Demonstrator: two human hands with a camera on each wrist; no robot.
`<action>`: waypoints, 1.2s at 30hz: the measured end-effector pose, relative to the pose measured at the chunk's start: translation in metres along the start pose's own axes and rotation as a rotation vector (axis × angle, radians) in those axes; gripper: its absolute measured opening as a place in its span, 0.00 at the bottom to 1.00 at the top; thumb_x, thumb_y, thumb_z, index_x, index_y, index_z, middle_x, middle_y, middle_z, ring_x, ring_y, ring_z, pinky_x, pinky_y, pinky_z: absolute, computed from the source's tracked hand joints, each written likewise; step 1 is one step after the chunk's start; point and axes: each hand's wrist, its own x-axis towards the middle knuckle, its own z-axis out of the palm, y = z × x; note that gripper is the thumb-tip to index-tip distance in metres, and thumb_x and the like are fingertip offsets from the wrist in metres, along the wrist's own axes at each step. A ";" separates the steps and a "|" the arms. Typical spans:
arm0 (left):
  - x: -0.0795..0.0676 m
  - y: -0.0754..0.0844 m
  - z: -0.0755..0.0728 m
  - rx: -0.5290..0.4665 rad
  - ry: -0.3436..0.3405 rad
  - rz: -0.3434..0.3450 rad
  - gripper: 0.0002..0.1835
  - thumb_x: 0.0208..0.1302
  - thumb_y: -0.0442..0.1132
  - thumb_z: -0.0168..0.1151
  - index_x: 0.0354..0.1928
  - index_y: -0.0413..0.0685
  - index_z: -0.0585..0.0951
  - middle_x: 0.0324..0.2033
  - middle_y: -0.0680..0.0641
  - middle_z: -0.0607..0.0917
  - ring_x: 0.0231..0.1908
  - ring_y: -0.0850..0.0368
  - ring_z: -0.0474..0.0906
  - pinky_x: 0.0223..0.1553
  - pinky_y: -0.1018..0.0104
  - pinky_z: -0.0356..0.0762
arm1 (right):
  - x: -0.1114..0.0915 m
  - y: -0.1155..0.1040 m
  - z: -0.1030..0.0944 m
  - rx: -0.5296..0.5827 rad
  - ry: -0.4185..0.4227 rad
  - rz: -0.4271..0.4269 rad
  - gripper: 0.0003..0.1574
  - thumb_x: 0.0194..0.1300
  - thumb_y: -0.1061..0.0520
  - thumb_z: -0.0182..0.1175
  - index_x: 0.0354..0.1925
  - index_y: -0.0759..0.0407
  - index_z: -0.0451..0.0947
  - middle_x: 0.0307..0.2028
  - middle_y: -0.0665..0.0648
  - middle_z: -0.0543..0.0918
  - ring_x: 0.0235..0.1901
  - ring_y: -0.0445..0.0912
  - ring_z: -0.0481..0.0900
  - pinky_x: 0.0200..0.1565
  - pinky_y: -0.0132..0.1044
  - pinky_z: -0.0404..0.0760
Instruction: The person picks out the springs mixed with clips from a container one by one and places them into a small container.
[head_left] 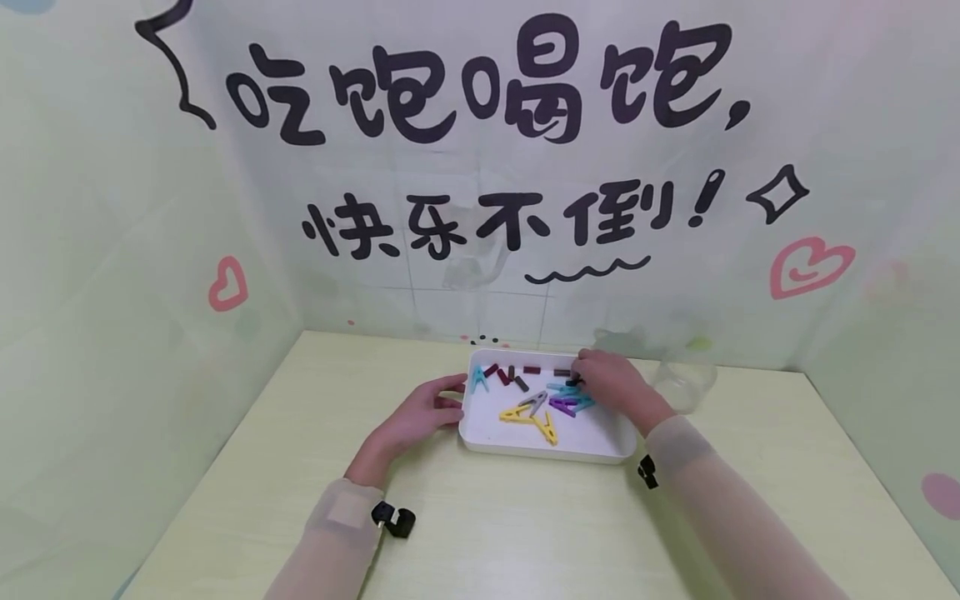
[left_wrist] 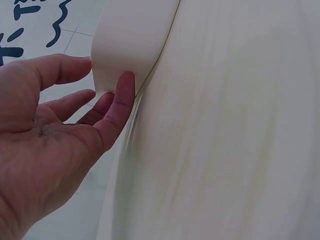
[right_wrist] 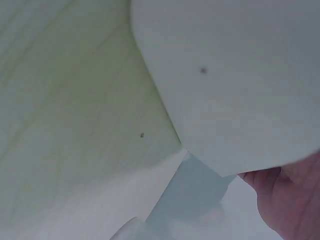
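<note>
A white tray point(head_left: 592, 437) of clips point(head_left: 550, 429) sits on the pale table point(head_left: 525, 533) near the wall point(head_left: 465, 171) with black writing point(head_left: 510, 201), the left hand point(head_left: 416, 417) touching its side, fingers spread, the right hand point(head_left: 615, 382) over it, grip impossible to tell.

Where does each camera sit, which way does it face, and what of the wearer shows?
Head: on the head, facing forward and down at the shallow white rectangular tray; left hand, right hand and pale sleeves show.
Left wrist: on that wrist, facing the tray's outer wall; palm and fingers show.
Right wrist: on that wrist, facing the tray's outside; part of the hand shows, lower right.
Head and left wrist share the left hand, the tray and black Chinese lettering.
</note>
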 end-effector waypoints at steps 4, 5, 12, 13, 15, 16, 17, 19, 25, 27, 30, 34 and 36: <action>0.001 0.000 0.001 0.003 -0.004 0.003 0.34 0.73 0.27 0.62 0.79 0.40 0.67 0.68 0.39 0.77 0.59 0.45 0.80 0.57 0.55 0.85 | -0.001 0.003 -0.001 0.038 -0.027 -0.015 0.07 0.71 0.58 0.70 0.46 0.56 0.88 0.40 0.52 0.82 0.37 0.47 0.77 0.47 0.46 0.85; 0.001 0.000 0.001 0.006 -0.004 0.001 0.34 0.74 0.27 0.62 0.79 0.40 0.67 0.68 0.39 0.77 0.59 0.45 0.80 0.57 0.55 0.85 | -0.001 0.003 -0.001 0.049 -0.035 -0.017 0.07 0.71 0.58 0.70 0.46 0.56 0.88 0.40 0.52 0.82 0.38 0.47 0.78 0.48 0.46 0.85; 0.002 0.000 0.002 0.001 -0.004 -0.015 0.34 0.74 0.28 0.62 0.80 0.43 0.67 0.68 0.40 0.76 0.58 0.46 0.80 0.56 0.56 0.85 | -0.002 0.007 -0.003 0.160 -0.064 0.011 0.07 0.70 0.57 0.70 0.45 0.55 0.87 0.38 0.50 0.84 0.38 0.46 0.79 0.48 0.46 0.85; 0.003 0.000 0.002 -0.002 -0.004 -0.018 0.34 0.74 0.27 0.62 0.80 0.44 0.67 0.68 0.40 0.76 0.58 0.46 0.80 0.56 0.56 0.85 | -0.002 0.007 -0.004 0.188 -0.064 0.021 0.07 0.70 0.57 0.70 0.45 0.55 0.86 0.38 0.50 0.84 0.37 0.46 0.78 0.48 0.46 0.85; 0.002 0.001 0.002 -0.010 -0.005 -0.012 0.34 0.74 0.27 0.62 0.79 0.43 0.68 0.68 0.39 0.76 0.57 0.46 0.80 0.55 0.56 0.86 | -0.004 0.007 -0.007 0.239 -0.061 0.035 0.07 0.69 0.56 0.71 0.44 0.55 0.85 0.37 0.50 0.84 0.37 0.46 0.78 0.49 0.46 0.85; 0.002 0.002 0.002 -0.016 -0.007 -0.010 0.34 0.73 0.27 0.62 0.79 0.43 0.68 0.67 0.39 0.76 0.57 0.46 0.80 0.55 0.56 0.86 | -0.005 0.007 -0.008 0.259 -0.058 0.037 0.07 0.69 0.56 0.71 0.44 0.54 0.85 0.37 0.49 0.84 0.38 0.47 0.78 0.49 0.46 0.84; 0.002 0.002 0.001 -0.023 -0.011 -0.010 0.34 0.73 0.27 0.62 0.79 0.43 0.68 0.67 0.38 0.75 0.57 0.45 0.80 0.54 0.56 0.86 | -0.006 0.008 -0.009 0.279 -0.054 0.033 0.07 0.69 0.56 0.71 0.44 0.55 0.84 0.37 0.49 0.84 0.38 0.47 0.78 0.49 0.46 0.84; 0.002 0.003 0.001 -0.032 -0.020 -0.009 0.34 0.73 0.27 0.62 0.79 0.42 0.67 0.68 0.38 0.75 0.57 0.45 0.80 0.54 0.56 0.86 | -0.008 0.008 -0.011 0.314 -0.041 0.021 0.07 0.69 0.56 0.71 0.44 0.54 0.84 0.38 0.49 0.84 0.39 0.46 0.78 0.49 0.45 0.84; 0.001 0.003 0.000 -0.037 -0.030 -0.009 0.34 0.74 0.27 0.61 0.79 0.41 0.67 0.68 0.36 0.74 0.58 0.43 0.80 0.54 0.56 0.86 | -0.017 0.011 -0.019 0.433 0.038 -0.022 0.06 0.67 0.59 0.70 0.42 0.54 0.83 0.36 0.49 0.83 0.38 0.47 0.77 0.45 0.43 0.82; 0.001 0.003 0.000 -0.035 -0.027 -0.010 0.34 0.74 0.27 0.61 0.79 0.41 0.67 0.68 0.36 0.75 0.57 0.43 0.80 0.54 0.56 0.86 | -0.020 0.012 -0.022 0.458 0.059 -0.024 0.06 0.67 0.60 0.70 0.42 0.54 0.83 0.35 0.50 0.82 0.37 0.48 0.77 0.43 0.43 0.81; 0.001 0.002 0.000 -0.030 -0.023 -0.013 0.34 0.73 0.27 0.61 0.79 0.41 0.67 0.68 0.37 0.75 0.57 0.44 0.80 0.54 0.56 0.86 | -0.025 0.014 -0.028 0.479 0.083 -0.026 0.06 0.66 0.60 0.69 0.41 0.54 0.83 0.33 0.50 0.81 0.36 0.48 0.76 0.40 0.41 0.79; 0.001 0.002 0.000 -0.029 -0.018 -0.023 0.34 0.73 0.27 0.62 0.79 0.43 0.68 0.67 0.39 0.76 0.56 0.46 0.80 0.53 0.56 0.86 | -0.033 0.019 -0.034 0.520 0.131 -0.033 0.06 0.65 0.61 0.70 0.40 0.54 0.83 0.32 0.50 0.79 0.34 0.48 0.74 0.37 0.40 0.77; 0.001 0.003 0.000 -0.031 -0.018 -0.026 0.34 0.73 0.27 0.62 0.79 0.44 0.68 0.67 0.40 0.76 0.56 0.46 0.80 0.53 0.57 0.86 | -0.039 0.022 -0.036 0.540 0.155 -0.035 0.06 0.65 0.62 0.70 0.39 0.54 0.82 0.32 0.50 0.79 0.35 0.48 0.74 0.37 0.40 0.76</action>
